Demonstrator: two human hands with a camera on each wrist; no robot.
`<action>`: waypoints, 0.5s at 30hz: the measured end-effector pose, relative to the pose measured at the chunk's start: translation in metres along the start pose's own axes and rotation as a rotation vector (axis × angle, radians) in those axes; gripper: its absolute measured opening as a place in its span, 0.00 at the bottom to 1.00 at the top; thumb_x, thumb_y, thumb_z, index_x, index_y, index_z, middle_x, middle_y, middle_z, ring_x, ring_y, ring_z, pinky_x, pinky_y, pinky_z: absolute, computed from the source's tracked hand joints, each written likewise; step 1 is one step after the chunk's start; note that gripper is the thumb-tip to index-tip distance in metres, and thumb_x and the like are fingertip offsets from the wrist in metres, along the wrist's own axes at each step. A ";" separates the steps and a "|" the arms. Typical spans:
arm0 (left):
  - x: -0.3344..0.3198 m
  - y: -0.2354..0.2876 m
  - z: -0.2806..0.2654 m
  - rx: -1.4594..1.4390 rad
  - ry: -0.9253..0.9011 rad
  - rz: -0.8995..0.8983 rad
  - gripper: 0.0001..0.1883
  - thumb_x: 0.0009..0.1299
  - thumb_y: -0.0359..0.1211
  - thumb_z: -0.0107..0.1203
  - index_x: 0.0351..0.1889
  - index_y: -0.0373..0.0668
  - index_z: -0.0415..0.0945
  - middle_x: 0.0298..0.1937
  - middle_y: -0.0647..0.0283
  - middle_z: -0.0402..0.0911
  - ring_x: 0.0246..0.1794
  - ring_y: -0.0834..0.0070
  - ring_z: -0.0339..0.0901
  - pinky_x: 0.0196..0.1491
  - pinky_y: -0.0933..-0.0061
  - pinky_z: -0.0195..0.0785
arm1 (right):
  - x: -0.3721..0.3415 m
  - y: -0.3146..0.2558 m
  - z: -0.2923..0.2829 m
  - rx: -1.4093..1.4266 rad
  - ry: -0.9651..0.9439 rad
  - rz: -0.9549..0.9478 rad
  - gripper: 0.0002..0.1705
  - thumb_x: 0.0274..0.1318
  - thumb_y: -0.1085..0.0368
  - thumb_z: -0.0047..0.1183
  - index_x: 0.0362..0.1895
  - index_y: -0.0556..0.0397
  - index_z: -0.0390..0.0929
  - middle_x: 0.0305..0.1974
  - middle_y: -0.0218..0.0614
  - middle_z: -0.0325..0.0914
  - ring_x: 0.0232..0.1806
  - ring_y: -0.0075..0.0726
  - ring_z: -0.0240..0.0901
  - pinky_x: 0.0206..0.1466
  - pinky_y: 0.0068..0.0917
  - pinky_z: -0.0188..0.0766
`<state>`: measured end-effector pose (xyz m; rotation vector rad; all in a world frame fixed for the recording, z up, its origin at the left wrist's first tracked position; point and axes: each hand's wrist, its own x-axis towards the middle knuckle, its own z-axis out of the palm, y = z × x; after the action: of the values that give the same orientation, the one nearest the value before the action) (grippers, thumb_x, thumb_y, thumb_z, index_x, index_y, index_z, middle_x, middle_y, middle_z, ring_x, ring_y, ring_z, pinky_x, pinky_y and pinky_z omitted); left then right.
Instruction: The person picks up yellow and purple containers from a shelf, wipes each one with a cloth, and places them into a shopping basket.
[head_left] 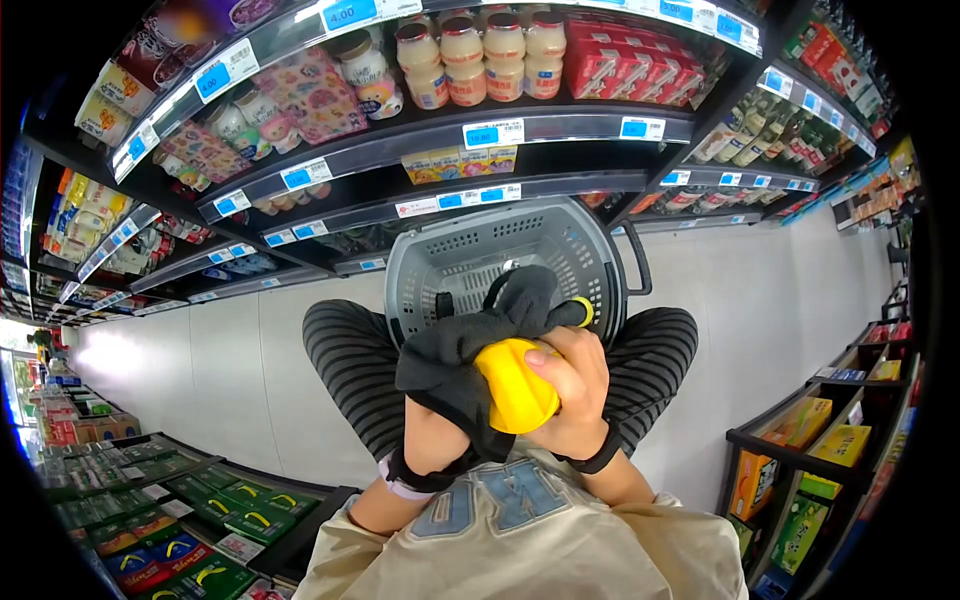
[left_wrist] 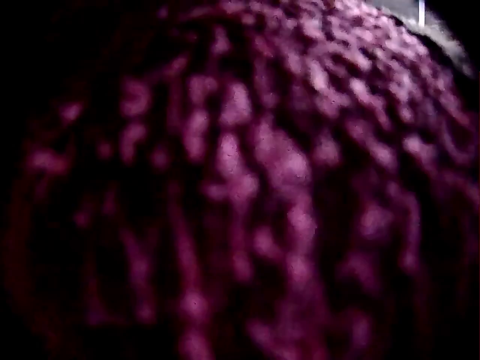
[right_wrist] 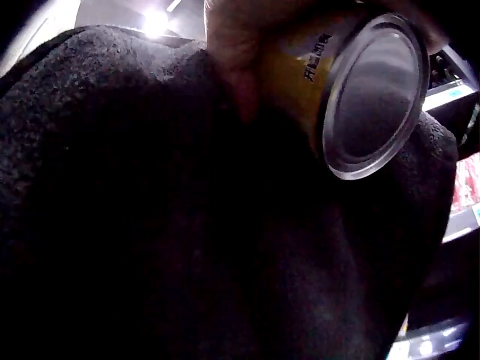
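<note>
In the head view my right hand (head_left: 578,385) curls round a smooth yellow can (head_left: 518,385), held above my lap against a dark fuzzy cloth (head_left: 450,350). The right wrist view shows fingers (right_wrist: 231,52) on the yellow-labelled can (right_wrist: 379,101), its round, metal-rimmed end facing the camera beside the dark cloth (right_wrist: 97,135). My left hand (head_left: 435,435) goes in under the cloth, which hides its fingers. Textured fabric (left_wrist: 277,165) fills the left wrist view, dark and purple-tinged. A small yellow-rimmed round end (head_left: 584,311) shows beyond my right hand.
A grey basket (head_left: 430,265) stands between my knees, its black handle (head_left: 637,260) at the right. Shelves (head_left: 590,120) of bottles and packs rise in front. Low displays of boxes stand at the lower left (head_left: 240,500) and lower right (head_left: 800,450), beside the pale floor.
</note>
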<state>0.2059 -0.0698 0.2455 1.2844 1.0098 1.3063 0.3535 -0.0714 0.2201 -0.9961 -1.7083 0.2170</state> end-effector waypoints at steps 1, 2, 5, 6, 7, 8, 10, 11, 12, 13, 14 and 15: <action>0.000 -0.001 -0.001 0.000 0.000 -0.004 0.16 0.64 0.32 0.53 0.46 0.30 0.76 0.44 0.56 0.81 0.44 0.71 0.77 0.51 0.73 0.67 | 0.000 0.000 -0.001 0.006 -0.012 -0.009 0.37 0.29 0.66 0.68 0.52 0.44 0.73 0.41 0.44 0.73 0.34 0.50 0.70 0.37 0.38 0.64; -0.001 -0.003 -0.003 -0.030 0.004 -0.046 0.15 0.64 0.31 0.54 0.45 0.30 0.77 0.43 0.56 0.81 0.44 0.71 0.77 0.50 0.73 0.68 | -0.001 0.000 -0.001 0.007 -0.014 -0.007 0.37 0.29 0.66 0.68 0.52 0.44 0.73 0.41 0.44 0.73 0.34 0.50 0.70 0.37 0.38 0.64; -0.004 -0.007 -0.003 -0.039 0.023 -0.107 0.15 0.62 0.30 0.56 0.46 0.32 0.77 0.43 0.55 0.81 0.43 0.68 0.78 0.49 0.72 0.68 | -0.002 0.002 0.000 0.071 -0.009 0.041 0.37 0.28 0.65 0.69 0.52 0.43 0.74 0.41 0.44 0.73 0.34 0.49 0.71 0.37 0.38 0.65; -0.005 -0.008 -0.002 -0.017 0.036 -0.126 0.16 0.61 0.30 0.57 0.46 0.33 0.77 0.43 0.54 0.81 0.43 0.66 0.78 0.49 0.72 0.69 | -0.002 0.002 -0.001 0.075 -0.006 0.046 0.36 0.28 0.65 0.69 0.51 0.42 0.74 0.41 0.43 0.73 0.34 0.48 0.71 0.37 0.37 0.65; -0.001 0.000 0.000 -0.018 0.036 -0.125 0.16 0.61 0.30 0.57 0.46 0.33 0.77 0.43 0.54 0.81 0.43 0.66 0.78 0.49 0.72 0.69 | -0.001 0.002 -0.002 0.079 -0.004 0.050 0.36 0.28 0.66 0.69 0.51 0.41 0.75 0.41 0.43 0.73 0.34 0.47 0.71 0.37 0.37 0.65; 0.006 0.014 0.002 0.249 -0.080 0.013 0.19 0.59 0.29 0.58 0.49 0.33 0.75 0.44 0.53 0.80 0.44 0.64 0.78 0.49 0.71 0.69 | 0.000 0.002 -0.002 0.078 -0.004 0.050 0.36 0.28 0.66 0.69 0.51 0.41 0.75 0.41 0.43 0.73 0.34 0.47 0.71 0.37 0.37 0.65; 0.004 0.022 0.013 0.676 -0.160 0.185 0.28 0.54 0.27 0.61 0.55 0.33 0.70 0.51 0.52 0.77 0.46 0.58 0.77 0.50 0.69 0.69 | 0.001 0.002 -0.005 -0.060 -0.044 -0.026 0.33 0.30 0.66 0.68 0.50 0.36 0.78 0.40 0.41 0.73 0.35 0.46 0.72 0.37 0.35 0.66; 0.003 0.011 0.011 0.530 -0.177 0.213 0.30 0.54 0.27 0.62 0.56 0.33 0.68 0.53 0.52 0.75 0.47 0.59 0.77 0.50 0.69 0.70 | 0.001 0.002 -0.006 -0.059 -0.046 -0.023 0.33 0.30 0.66 0.68 0.50 0.36 0.78 0.40 0.41 0.73 0.35 0.46 0.72 0.37 0.35 0.66; 0.000 0.009 0.012 0.441 -0.148 0.165 0.28 0.54 0.27 0.62 0.54 0.33 0.69 0.52 0.51 0.76 0.46 0.59 0.77 0.49 0.69 0.70 | 0.001 0.001 -0.006 -0.082 -0.050 -0.055 0.32 0.31 0.66 0.67 0.49 0.33 0.79 0.41 0.40 0.73 0.35 0.45 0.72 0.37 0.35 0.66; -0.002 0.007 0.013 0.352 -0.120 0.118 0.25 0.55 0.28 0.63 0.52 0.33 0.70 0.50 0.51 0.77 0.45 0.60 0.77 0.48 0.69 0.70 | 0.002 0.001 -0.006 -0.105 -0.053 -0.088 0.32 0.31 0.65 0.66 0.49 0.30 0.79 0.41 0.40 0.72 0.36 0.45 0.72 0.37 0.34 0.66; -0.005 0.003 0.012 0.354 -0.120 0.117 0.25 0.55 0.28 0.63 0.52 0.33 0.70 0.50 0.51 0.77 0.45 0.60 0.77 0.48 0.69 0.70 | 0.002 0.000 -0.005 -0.136 -0.047 -0.108 0.31 0.33 0.64 0.65 0.49 0.25 0.79 0.41 0.38 0.72 0.36 0.44 0.71 0.38 0.35 0.68; -0.007 -0.001 0.011 0.314 -0.088 0.084 0.23 0.56 0.28 0.63 0.50 0.33 0.71 0.48 0.52 0.78 0.44 0.61 0.77 0.47 0.69 0.70 | 0.002 0.001 -0.006 -0.133 -0.045 -0.106 0.31 0.33 0.64 0.65 0.49 0.25 0.79 0.41 0.38 0.72 0.36 0.44 0.71 0.38 0.35 0.68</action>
<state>0.2160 -0.0774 0.2445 1.6226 1.1403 1.1723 0.3589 -0.0713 0.2235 -1.0005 -1.8306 0.0577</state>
